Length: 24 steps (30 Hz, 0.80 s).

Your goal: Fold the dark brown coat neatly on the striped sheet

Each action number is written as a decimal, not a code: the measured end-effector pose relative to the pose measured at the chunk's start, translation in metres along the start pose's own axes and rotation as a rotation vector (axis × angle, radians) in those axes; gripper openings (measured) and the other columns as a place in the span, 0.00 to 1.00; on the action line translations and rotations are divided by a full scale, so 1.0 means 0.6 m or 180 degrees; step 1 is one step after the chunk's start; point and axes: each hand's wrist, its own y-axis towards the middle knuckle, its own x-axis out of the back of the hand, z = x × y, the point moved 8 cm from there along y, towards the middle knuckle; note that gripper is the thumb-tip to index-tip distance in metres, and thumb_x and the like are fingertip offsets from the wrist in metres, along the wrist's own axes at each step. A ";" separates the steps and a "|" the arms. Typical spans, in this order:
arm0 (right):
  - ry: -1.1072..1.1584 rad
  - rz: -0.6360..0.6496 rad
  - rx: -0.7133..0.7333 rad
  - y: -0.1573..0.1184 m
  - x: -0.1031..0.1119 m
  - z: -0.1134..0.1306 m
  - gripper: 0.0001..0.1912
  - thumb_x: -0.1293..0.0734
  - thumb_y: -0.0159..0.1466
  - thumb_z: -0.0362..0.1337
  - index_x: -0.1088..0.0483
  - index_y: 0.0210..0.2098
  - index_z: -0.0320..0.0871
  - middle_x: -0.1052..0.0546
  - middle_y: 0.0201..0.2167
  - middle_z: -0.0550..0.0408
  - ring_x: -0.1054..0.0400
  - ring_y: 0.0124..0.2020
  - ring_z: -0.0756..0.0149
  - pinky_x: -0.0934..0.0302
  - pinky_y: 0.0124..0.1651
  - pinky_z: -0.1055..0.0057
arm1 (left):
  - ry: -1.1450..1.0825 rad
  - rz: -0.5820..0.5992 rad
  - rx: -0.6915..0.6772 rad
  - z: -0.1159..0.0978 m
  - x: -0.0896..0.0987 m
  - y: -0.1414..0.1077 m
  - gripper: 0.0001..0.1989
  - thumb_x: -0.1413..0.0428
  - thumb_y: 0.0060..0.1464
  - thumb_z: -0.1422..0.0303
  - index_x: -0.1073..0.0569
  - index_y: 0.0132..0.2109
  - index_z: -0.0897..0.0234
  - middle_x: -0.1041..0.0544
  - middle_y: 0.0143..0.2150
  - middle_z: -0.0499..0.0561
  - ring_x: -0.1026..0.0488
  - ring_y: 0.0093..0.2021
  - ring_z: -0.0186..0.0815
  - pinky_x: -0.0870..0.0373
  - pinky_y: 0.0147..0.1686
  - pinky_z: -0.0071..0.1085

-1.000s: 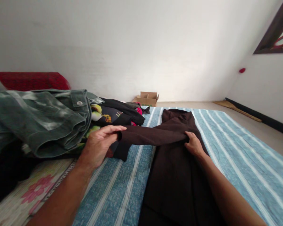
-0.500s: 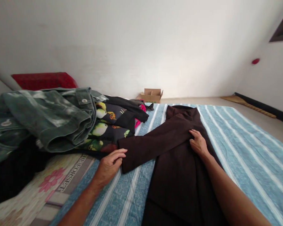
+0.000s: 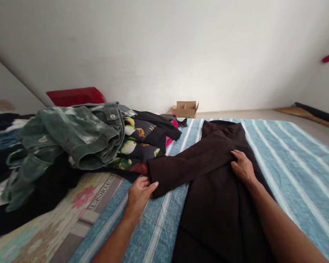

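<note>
- Fingers of the left hand [image 3: 139, 197] curl loosely against the cuff end, not visibly pinching; the thumb side lies along the cloth.
- That cuff ends a long sleeve [image 3: 189, 164] of a dark brown long-sleeved fabric garment [image 3: 219, 204], laid flat with the sleeve folded diagonally across its body.
- Fingers of the right hand [image 3: 242, 167] lie flat and slightly spread on the garment, pressing where the sleeve crosses it.
- Leftmost, a heap of dark clothing [image 3: 5, 128] lies by a green tie-dyed denim jacket [image 3: 79, 135], bunched and touching a black fabric printed with fruit [image 3: 137, 146].
- Beneath these, a floral mattress cover [image 3: 83, 197] has a printed border.
- Behind them sit a red cushion [image 3: 75, 96] and, against the wall, an open cardboard box [image 3: 184, 109].
- A blue-and-white striped mattress cover [image 3: 296, 175] lies under the garment and both hands, stretching right towards a woven mat [image 3: 298, 112].
</note>
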 end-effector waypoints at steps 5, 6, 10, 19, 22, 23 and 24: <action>0.0017 -0.0028 -0.0009 0.000 0.001 0.003 0.27 0.43 0.50 0.29 0.31 0.49 0.34 0.33 0.54 0.45 0.38 0.54 0.56 0.44 0.58 0.61 | -0.0079 0.0737 0.0527 -0.020 -0.042 -0.009 0.15 0.39 0.39 0.70 0.29 0.37 0.69 0.24 0.27 0.51 0.30 0.20 0.31 0.41 0.14 0.20; 0.0024 -0.0038 -0.0005 0.000 0.001 0.005 0.27 0.43 0.50 0.29 0.31 0.49 0.34 0.33 0.54 0.45 0.38 0.54 0.56 0.44 0.58 0.62 | -0.0180 0.0719 0.0531 -0.028 -0.042 -0.013 0.15 0.40 0.39 0.71 0.29 0.37 0.69 0.24 0.26 0.50 0.31 0.19 0.29 0.42 0.13 0.20; 0.0066 -0.0077 -0.0002 0.002 0.003 0.009 0.27 0.43 0.50 0.29 0.31 0.49 0.36 0.33 0.54 0.47 0.39 0.55 0.58 0.46 0.59 0.63 | -0.0401 0.0495 0.0826 -0.017 -0.033 -0.036 0.10 0.42 0.40 0.76 0.31 0.35 0.67 0.25 0.23 0.47 0.30 0.17 0.31 0.36 0.14 0.23; 0.0102 -0.0099 -0.0028 0.004 0.005 0.009 0.27 0.43 0.49 0.29 0.31 0.48 0.39 0.33 0.53 0.49 0.38 0.54 0.59 0.45 0.59 0.64 | -0.0743 0.0577 0.1366 0.018 -0.043 -0.054 0.09 0.44 0.43 0.81 0.34 0.32 0.66 0.24 0.24 0.50 0.26 0.20 0.35 0.31 0.16 0.25; 0.0063 -0.0065 -0.0022 0.004 0.006 0.010 0.27 0.43 0.49 0.29 0.31 0.48 0.36 0.33 0.53 0.47 0.38 0.54 0.58 0.46 0.59 0.64 | -0.0967 0.0515 0.1524 0.015 -0.045 -0.070 0.10 0.44 0.43 0.81 0.35 0.30 0.65 0.26 0.22 0.48 0.27 0.18 0.33 0.32 0.14 0.24; 0.0058 -0.0049 -0.0027 0.004 0.006 0.010 0.27 0.43 0.49 0.29 0.31 0.49 0.36 0.33 0.53 0.47 0.38 0.54 0.58 0.46 0.59 0.63 | -0.0981 0.0509 0.1604 0.019 -0.046 -0.076 0.10 0.44 0.43 0.81 0.36 0.30 0.64 0.26 0.22 0.47 0.27 0.18 0.34 0.32 0.14 0.24; 0.0058 -0.0040 -0.0034 0.004 0.006 0.009 0.27 0.43 0.49 0.29 0.31 0.49 0.35 0.33 0.54 0.46 0.38 0.54 0.58 0.46 0.59 0.63 | -0.0974 0.0512 0.1684 0.024 -0.048 -0.083 0.10 0.44 0.43 0.81 0.37 0.30 0.64 0.26 0.23 0.47 0.27 0.18 0.35 0.32 0.14 0.25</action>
